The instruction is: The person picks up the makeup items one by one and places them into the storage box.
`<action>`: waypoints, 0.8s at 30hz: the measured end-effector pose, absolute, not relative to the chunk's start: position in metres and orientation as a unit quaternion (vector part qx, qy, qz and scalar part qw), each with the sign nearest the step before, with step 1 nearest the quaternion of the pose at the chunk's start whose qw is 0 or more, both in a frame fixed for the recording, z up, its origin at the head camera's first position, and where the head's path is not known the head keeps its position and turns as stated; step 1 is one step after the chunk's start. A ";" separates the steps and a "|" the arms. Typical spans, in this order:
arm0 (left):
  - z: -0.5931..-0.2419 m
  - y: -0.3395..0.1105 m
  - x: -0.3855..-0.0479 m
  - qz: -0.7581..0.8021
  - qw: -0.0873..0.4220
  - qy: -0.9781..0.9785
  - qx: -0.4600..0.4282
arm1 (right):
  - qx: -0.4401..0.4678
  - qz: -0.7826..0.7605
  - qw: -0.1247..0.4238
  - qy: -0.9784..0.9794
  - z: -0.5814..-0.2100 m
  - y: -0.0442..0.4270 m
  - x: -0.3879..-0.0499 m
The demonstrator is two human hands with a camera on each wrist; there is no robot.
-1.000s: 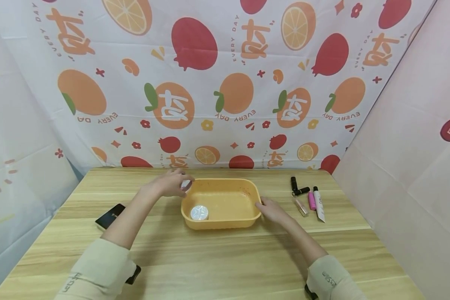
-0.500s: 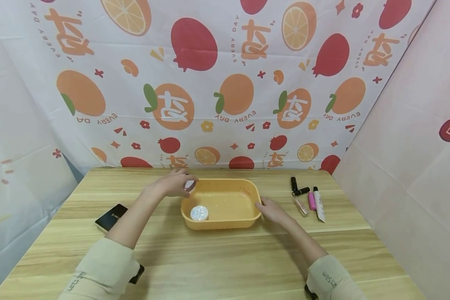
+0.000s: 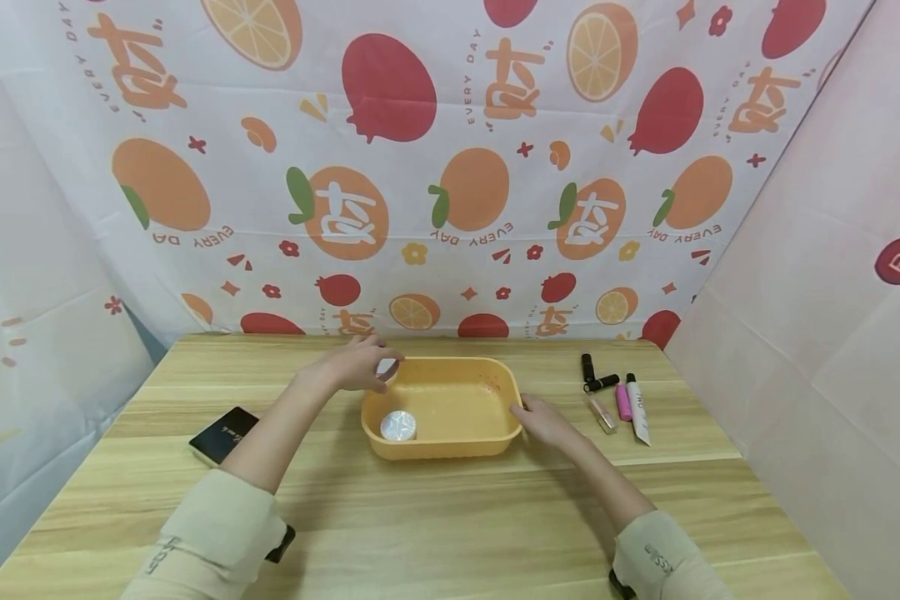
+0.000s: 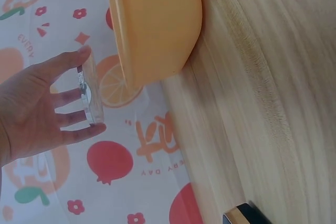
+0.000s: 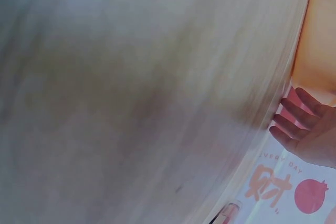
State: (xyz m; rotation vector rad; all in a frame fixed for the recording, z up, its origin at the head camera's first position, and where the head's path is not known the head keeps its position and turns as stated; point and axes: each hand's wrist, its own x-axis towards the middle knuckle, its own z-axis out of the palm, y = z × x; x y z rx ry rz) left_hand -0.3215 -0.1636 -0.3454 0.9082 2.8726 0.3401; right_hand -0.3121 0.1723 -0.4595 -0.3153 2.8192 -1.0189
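Observation:
In the head view, my left hand (image 3: 356,367) holds a round, flat compact (image 3: 387,369) by its edge above the back left corner of a yellow plastic basin (image 3: 442,450). The left wrist view shows the compact (image 4: 90,90) with clear, silvery sides between thumb and fingertips, apart from the basin's wall (image 4: 157,24). My right hand (image 3: 546,421) grips the basin's right rim, its thumb over the edge. Fingers (image 5: 302,114) of that hand stretch along the outside in the right wrist view. A silver round case (image 3: 398,426) with a star pattern lies in the basin's front left corner.
A black flat case (image 3: 223,435) lies left, partly behind my left forearm. At the right lie two black tubes (image 3: 602,382), a lip gloss tube (image 3: 602,415), a pink tube (image 3: 624,402) and a white squeeze tube (image 3: 638,412). A printed cloth (image 3: 450,275) stands behind the table.
My left hand has moved slightly right with the compact, from beside the basin's back left corner to over it. The right hand and the basin have stayed in place.

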 end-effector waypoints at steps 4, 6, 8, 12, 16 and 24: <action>-0.345 -0.160 -0.321 0.111 0.060 0.946 0.298 | -0.103 -0.341 0.064 0.932 -0.459 0.172 -0.311; -0.344 -0.159 -0.320 0.110 0.062 0.947 0.296 | -0.103 -0.341 0.064 0.932 -0.458 0.172 -0.311; -0.344 -0.157 -0.320 0.110 0.065 0.947 0.294 | -0.100 -0.342 0.067 0.932 -0.458 0.171 -0.310; -0.343 -0.155 -0.319 0.110 0.066 0.947 0.294 | -0.103 -0.342 0.065 0.932 -0.457 0.171 -0.310; -0.344 -0.154 -0.318 0.112 0.064 0.947 0.296 | -0.105 -0.340 0.060 0.933 -0.458 0.170 -0.310; -0.348 -0.151 -0.318 0.109 0.063 0.945 0.303 | -0.101 -0.339 0.061 0.933 -0.458 0.171 -0.308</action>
